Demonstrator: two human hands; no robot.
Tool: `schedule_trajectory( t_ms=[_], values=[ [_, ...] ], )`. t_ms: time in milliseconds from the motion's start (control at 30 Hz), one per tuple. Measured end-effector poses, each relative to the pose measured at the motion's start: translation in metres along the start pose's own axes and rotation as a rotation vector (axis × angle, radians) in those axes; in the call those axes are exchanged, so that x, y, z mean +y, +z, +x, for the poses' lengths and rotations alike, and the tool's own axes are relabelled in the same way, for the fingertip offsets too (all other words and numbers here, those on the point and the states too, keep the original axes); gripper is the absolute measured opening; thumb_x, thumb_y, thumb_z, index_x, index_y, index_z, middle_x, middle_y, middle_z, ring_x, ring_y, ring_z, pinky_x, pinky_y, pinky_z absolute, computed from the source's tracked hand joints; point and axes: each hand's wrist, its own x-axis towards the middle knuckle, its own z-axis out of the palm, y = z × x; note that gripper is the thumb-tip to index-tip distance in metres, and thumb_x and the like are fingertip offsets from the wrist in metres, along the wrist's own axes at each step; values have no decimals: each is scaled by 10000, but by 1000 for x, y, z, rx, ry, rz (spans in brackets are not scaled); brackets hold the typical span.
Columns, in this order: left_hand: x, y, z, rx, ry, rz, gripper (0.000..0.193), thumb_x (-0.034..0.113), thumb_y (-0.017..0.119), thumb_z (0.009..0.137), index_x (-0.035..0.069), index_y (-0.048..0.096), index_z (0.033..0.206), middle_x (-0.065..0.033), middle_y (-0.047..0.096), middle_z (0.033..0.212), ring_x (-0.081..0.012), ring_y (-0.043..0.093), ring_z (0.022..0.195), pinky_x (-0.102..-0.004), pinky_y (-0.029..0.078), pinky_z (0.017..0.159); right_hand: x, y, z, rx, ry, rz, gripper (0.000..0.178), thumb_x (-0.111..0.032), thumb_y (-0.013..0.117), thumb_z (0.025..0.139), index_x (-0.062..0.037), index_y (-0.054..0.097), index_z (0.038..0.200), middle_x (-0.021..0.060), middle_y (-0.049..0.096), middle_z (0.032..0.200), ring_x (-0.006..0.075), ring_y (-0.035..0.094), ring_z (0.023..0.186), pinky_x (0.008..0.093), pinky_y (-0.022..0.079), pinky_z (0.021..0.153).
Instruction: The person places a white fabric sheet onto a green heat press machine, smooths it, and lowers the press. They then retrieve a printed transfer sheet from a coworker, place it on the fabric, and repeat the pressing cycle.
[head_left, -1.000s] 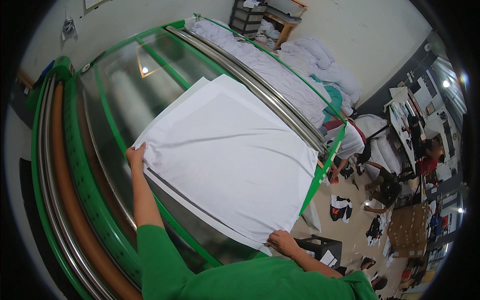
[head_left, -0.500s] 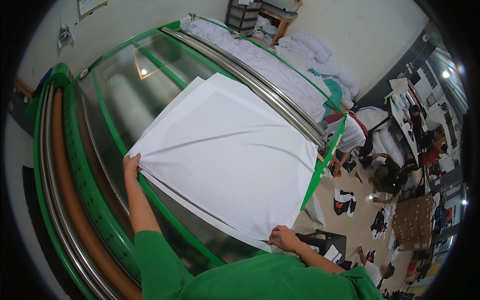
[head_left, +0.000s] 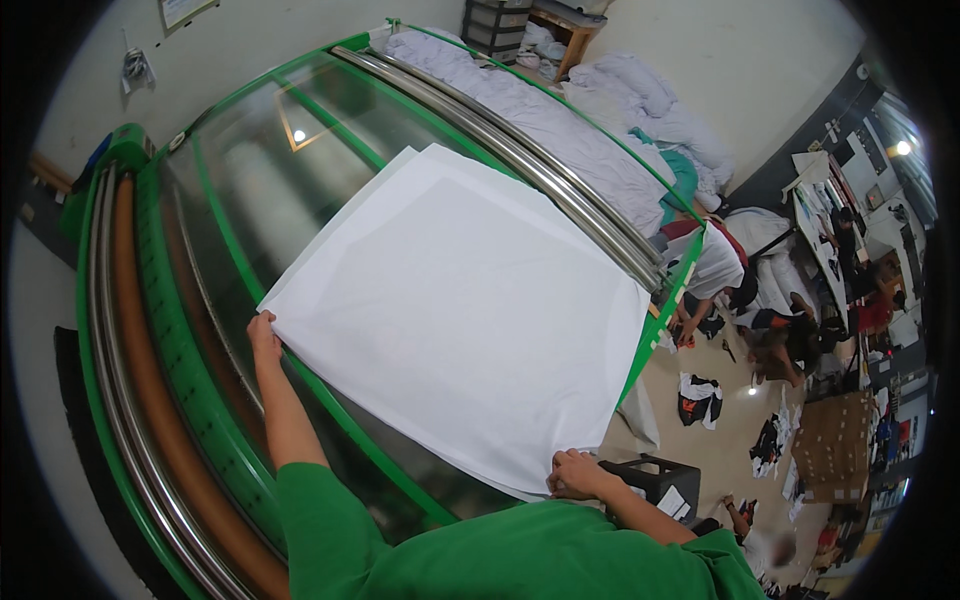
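Observation:
A large sheet of white fabric (head_left: 470,310) lies spread over a machine bed with a green frame (head_left: 225,235). It lies fairly smooth, and the layer beneath peeks out along its far left edge. At its near left corner my left hand (head_left: 265,335) pinches the fabric, arm stretched forward. My right hand (head_left: 580,474) has its fingers curled on the near right corner, closed on the cloth. Under the fabric, a darker panel shape shows faintly through.
Steel rollers (head_left: 520,160) cross the far side of the bed; a brown roller (head_left: 135,300) runs along the left. Pale fabric heaps (head_left: 640,110) lie beyond. On the right, a black stool (head_left: 655,485) stands near my right arm, with people, a cardboard box (head_left: 835,445) and garments (head_left: 700,400) on the floor.
The fabric's diagonal folds have flattened out, and its near edge now covers the strip of layer that showed below. Both hands keep their corners.

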Motion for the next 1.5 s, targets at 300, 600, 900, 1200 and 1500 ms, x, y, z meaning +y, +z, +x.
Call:
schedule_trajectory(
  t_ms=[300, 600, 900, 1200, 1500],
  values=[
    [-13, 1, 3, 204, 215, 247, 357, 54, 767, 768, -15, 658, 1101, -121, 678, 1052, -223, 656, 951, -367, 538, 857, -8, -10, -1, 68, 26, 112, 341, -429, 791, 821, -171, 764, 1043, 105, 642, 1161, 336, 614, 1113, 492, 491, 963],
    [33, 11, -29, 0, 665, 844, 354, 48, 748, 860, 12, 672, 1204, -206, 766, 1040, -340, 744, 1012, -407, 556, 911, -3, -3, -6, 474, 130, -156, 1034, -617, 845, 699, -188, 442, 1549, 237, 346, 1604, 469, 347, 1462, 630, 321, 1152],
    [58, 21, -29, 61, 698, 1087, 394, 139, 776, 867, -8, 681, 1220, -205, 758, 983, -384, 733, 951, -453, 559, 857, -1, 28, 0, 186, 300, -32, 1455, -858, 729, 627, -11, 124, 1642, 357, 38, 1675, 563, 41, 1546, 729, 91, 1192],
    [28, 19, -48, 174, 790, 1359, 556, 439, 688, 952, 82, 619, 1374, -132, 717, 1228, -346, 607, 1179, -473, 432, 1018, -3, 23, 11, 205, 285, -45, 1562, -914, 704, 593, 15, 11, 1640, 376, -80, 1664, 575, -91, 1536, 741, 18, 1182],
    [75, 22, -15, 174, 382, 1822, 750, 624, 385, 1046, 237, 212, 1665, -73, 306, 1693, -419, 112, 1583, -764, 51, 1181, -45, -6, 59, 359, 96, 0, 1305, -803, 725, 709, -57, 203, 1643, 343, 72, 1676, 561, 84, 1537, 671, 150, 1207]
  ],
)
